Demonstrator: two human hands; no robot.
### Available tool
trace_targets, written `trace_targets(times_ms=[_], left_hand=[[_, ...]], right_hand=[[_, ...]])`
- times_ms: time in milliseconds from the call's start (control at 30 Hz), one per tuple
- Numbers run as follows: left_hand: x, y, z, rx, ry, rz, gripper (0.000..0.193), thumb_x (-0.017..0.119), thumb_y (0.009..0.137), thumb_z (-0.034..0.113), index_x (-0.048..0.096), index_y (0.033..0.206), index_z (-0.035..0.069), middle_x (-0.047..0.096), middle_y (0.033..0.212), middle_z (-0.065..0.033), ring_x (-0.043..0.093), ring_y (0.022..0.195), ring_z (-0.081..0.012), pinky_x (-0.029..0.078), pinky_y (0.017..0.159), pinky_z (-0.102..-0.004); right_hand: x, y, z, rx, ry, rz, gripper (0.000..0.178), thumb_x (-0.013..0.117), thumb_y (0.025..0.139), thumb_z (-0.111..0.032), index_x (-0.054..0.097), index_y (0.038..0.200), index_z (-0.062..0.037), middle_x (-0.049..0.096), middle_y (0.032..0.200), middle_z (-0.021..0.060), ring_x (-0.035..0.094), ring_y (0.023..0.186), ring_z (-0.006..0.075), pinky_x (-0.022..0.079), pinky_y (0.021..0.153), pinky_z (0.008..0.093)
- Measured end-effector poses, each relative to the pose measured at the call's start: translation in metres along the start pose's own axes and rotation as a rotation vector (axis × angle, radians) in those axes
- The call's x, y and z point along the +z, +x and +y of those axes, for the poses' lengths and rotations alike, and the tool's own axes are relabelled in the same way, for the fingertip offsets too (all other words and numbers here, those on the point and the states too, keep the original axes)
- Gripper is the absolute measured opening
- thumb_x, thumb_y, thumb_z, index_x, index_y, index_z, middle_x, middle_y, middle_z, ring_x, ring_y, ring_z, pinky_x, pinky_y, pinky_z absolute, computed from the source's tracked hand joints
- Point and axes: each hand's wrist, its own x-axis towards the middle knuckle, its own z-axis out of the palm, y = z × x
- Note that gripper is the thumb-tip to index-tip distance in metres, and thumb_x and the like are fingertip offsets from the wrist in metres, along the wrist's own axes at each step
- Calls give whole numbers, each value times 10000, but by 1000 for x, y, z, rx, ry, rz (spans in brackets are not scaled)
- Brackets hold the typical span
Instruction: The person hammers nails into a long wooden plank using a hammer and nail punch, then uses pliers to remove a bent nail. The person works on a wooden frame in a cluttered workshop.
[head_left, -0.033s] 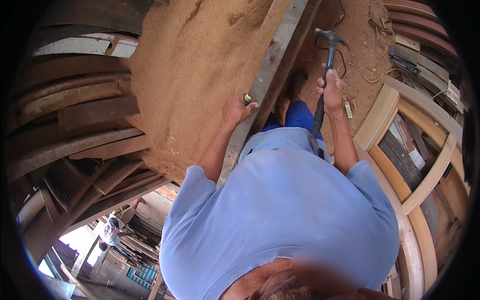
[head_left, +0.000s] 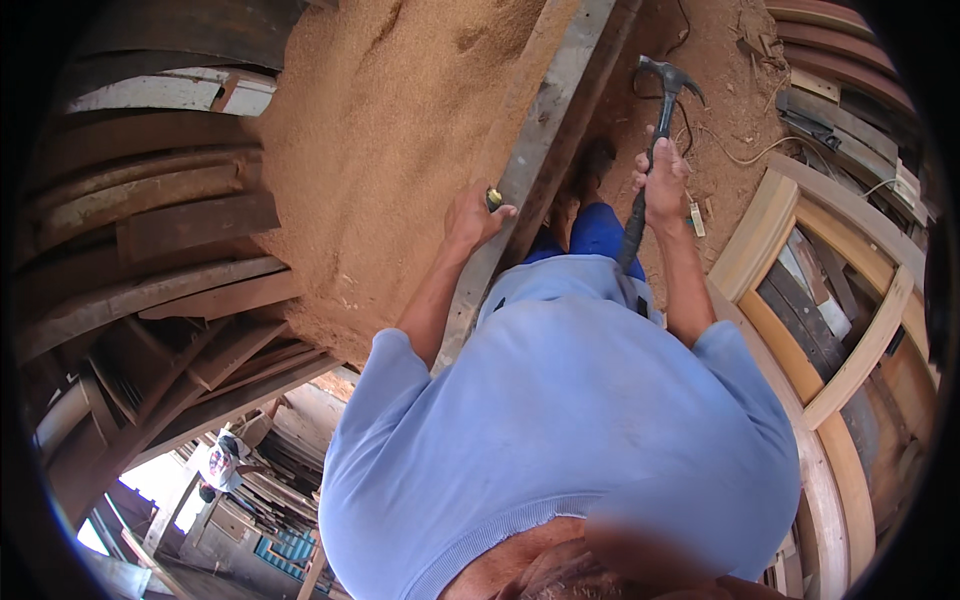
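In my right hand (head_left: 662, 188) is a claw hammer (head_left: 666, 108), its dark grip wrapped by my fingers. The hammer's head is up beyond my fist, and the grip's lower end comes down near my waist. My left hand (head_left: 476, 218) is closed around a small dark object with a yellow end (head_left: 494, 199). Only its top shows, so I cannot tell its kind. That hand is at the edge of a long, pale-topped wooden beam (head_left: 545, 125), which runs away from me between my two hands.
Left of the beam spreads a big heap of sawdust (head_left: 370, 180). Stacked boards (head_left: 190, 235) line the left side. A wooden frame (head_left: 855, 385) stands close on my right. A thin cable (head_left: 740, 158) trails over the dusty floor, and a person (head_left: 222, 460) is at the lower left.
The hammer's head has tipped slightly to the right. My left hand and the object in it have not visibly moved.
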Motion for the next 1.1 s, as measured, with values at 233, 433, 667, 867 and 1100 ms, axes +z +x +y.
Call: trace_targets(times_ms=[233, 433, 667, 867, 1100], left_hand=[[-1, 14, -4, -12, 31, -33, 504, 889, 742, 389, 606, 913, 9, 663, 869, -223, 642, 820, -410, 489, 714, -460], [-1, 16, -7, -49, 2, -93, 518, 865, 746, 424, 622, 957, 18, 685, 951, -235, 657, 925, -443, 505, 766, -508], [-5, 14, -6, -7, 22, -59, 531, 889, 735, 423, 612, 907, 4, 667, 843, -223, 649, 805, -406, 494, 709, -463], [-5, 15, -2, -24, -11, -72, 524, 888, 739, 419, 615, 909, 5, 666, 837, -222, 647, 804, -401, 492, 713, -463], [-5, 19, -4, -11, -24, -68, 498, 883, 754, 399, 611, 895, 7, 667, 812, -202, 656, 776, -372, 496, 686, -436]], right_hand=[[0, 4, 17, 123, -390, -230, 336, 487, 1073, -370, 577, 1214, -78, 508, 670, -27, 429, 466, 55, 380, 422, 229], [-4, 20, -2, -106, 20, 71, 338, 485, 1077, -370, 580, 1221, -79, 493, 665, -27, 424, 468, 50, 385, 431, 231], [-1, -7, 18, 208, -342, -202, 322, 476, 1071, -340, 598, 1177, -61, 504, 664, -21, 458, 475, 68, 392, 412, 240], [-9, 28, -7, -141, 60, 95, 363, 439, 1096, -382, 553, 1277, -88, 479, 729, -52, 466, 538, 40, 386, 434, 209], [5, -10, 24, 209, -356, -237, 339, 467, 1084, -361, 571, 1201, -60, 507, 694, -19, 488, 544, 57, 417, 456, 216]])
